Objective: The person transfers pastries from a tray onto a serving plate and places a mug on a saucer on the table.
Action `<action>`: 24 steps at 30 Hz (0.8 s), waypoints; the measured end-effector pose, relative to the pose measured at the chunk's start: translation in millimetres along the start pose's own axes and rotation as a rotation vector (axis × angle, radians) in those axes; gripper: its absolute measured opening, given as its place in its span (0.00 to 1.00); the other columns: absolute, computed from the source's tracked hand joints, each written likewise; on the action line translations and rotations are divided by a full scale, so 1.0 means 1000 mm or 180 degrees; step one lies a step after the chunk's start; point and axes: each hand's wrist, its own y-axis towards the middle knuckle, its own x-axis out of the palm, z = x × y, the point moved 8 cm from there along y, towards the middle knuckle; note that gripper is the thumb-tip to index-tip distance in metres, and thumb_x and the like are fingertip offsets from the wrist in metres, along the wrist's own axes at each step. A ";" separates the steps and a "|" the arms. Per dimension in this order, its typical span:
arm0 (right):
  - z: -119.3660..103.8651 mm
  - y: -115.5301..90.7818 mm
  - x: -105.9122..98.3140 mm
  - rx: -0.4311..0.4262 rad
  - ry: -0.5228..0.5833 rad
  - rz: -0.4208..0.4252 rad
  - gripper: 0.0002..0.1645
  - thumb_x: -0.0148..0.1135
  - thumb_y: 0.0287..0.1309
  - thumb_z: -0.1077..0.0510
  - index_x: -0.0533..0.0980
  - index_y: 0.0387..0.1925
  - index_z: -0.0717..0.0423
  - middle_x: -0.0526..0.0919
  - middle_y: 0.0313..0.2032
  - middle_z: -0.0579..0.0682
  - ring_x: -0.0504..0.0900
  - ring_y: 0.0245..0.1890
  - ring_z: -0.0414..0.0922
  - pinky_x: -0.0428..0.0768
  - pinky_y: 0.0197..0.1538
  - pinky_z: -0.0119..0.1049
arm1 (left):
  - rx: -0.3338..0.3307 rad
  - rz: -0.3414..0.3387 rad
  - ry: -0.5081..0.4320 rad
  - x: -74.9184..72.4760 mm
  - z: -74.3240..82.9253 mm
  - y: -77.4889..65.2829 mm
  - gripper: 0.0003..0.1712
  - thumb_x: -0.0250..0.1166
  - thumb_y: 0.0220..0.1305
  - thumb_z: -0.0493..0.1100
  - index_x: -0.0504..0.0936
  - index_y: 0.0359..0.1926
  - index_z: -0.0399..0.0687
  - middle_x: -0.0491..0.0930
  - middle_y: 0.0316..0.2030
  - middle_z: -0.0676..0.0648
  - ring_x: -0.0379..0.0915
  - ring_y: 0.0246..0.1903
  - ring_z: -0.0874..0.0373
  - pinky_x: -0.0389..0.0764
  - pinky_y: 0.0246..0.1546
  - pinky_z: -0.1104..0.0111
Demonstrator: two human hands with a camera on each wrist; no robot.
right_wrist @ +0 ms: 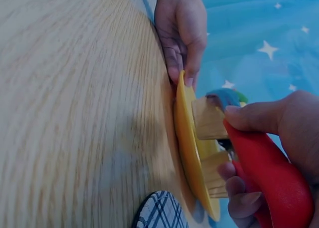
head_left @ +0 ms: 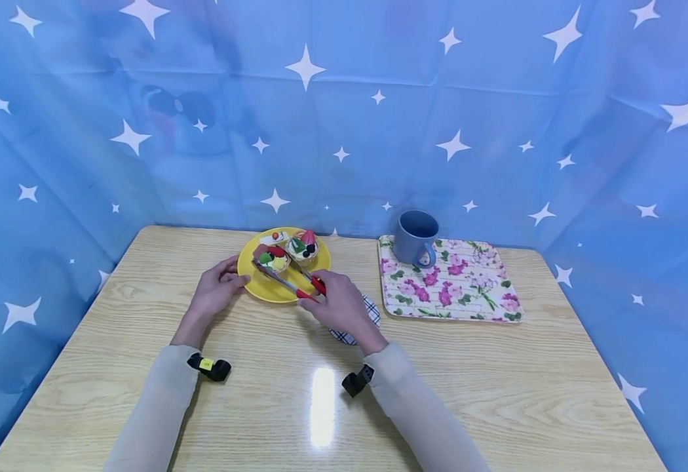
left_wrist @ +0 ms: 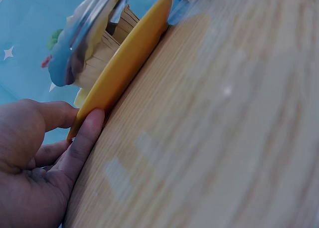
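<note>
Through the head camera I have the left hand (head_left: 214, 288) at the near-left edge of a round yellow plate (head_left: 253, 282), its rim pinched between thumb and fingers. My right hand (head_left: 344, 303) grasps red-handled metal tongs (right_wrist: 271, 175), thumb on one handle and fingers curled round the other. The tongs' arms reach over the plate and straddle the nearer cupcake (head_left: 278, 264), topped with green and yellow pieces; I can't tell how firmly they press on it. Just behind it, to the right, sits a second cupcake (head_left: 303, 248) with red, green and dark toppings, and beside them lies a small white piece (head_left: 270, 240) with an orange dot. The plate rests on the wood-grain table (head_left: 261, 393).

A plaid coaster (head_left: 372, 311) shows partly beneath my right hand. Farther right, a blue-gray mug (head_left: 405, 246) stands upright on a floral tray (head_left: 397, 305), near its back-left corner. A star-print curtain (head_left: 344, 118) hangs behind.
</note>
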 end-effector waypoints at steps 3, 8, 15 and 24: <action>0.000 0.001 0.002 0.0048 -0.0025 -0.0004 0.35 0.72 0.61 0.41 0.78 0.63 0.55 0.83 0.43 0.49 0.76 0.38 0.45 0.78 0.37 0.35 | 0.0052 0.0015 -0.0026 -0.001 -0.012 0.008 0.39 0.61 0.74 0.38 0.57 0.80 0.43 0.72 0.59 0.35 0.79 0.38 0.69 0.90 0.44 0.74; -0.001 0.003 0.006 0.0049 -0.0045 -0.0008 0.34 0.73 0.60 0.43 0.78 0.62 0.56 0.83 0.40 0.48 0.76 0.35 0.44 0.75 0.33 0.33 | 0.0109 0.0053 -0.0063 -0.002 -0.019 0.013 0.39 0.63 0.73 0.39 0.58 0.80 0.46 0.72 0.59 0.36 0.80 0.37 0.69 0.90 0.43 0.74; -0.001 0.003 0.005 0.0017 -0.0071 0.0032 0.33 0.74 0.59 0.44 0.79 0.59 0.57 0.83 0.37 0.49 0.75 0.34 0.44 0.73 0.31 0.32 | 0.0136 0.0051 -0.0066 -0.001 -0.015 0.010 0.39 0.63 0.73 0.40 0.59 0.79 0.45 0.72 0.57 0.37 0.80 0.37 0.69 0.90 0.44 0.74; -0.001 0.002 0.003 0.0023 -0.0121 -0.0067 0.37 0.74 0.58 0.42 0.77 0.63 0.57 0.83 0.41 0.50 0.76 0.37 0.45 0.77 0.35 0.34 | 0.0132 0.0043 -0.0058 0.000 -0.016 0.010 0.39 0.63 0.73 0.40 0.58 0.80 0.46 0.72 0.58 0.38 0.80 0.37 0.69 0.90 0.45 0.73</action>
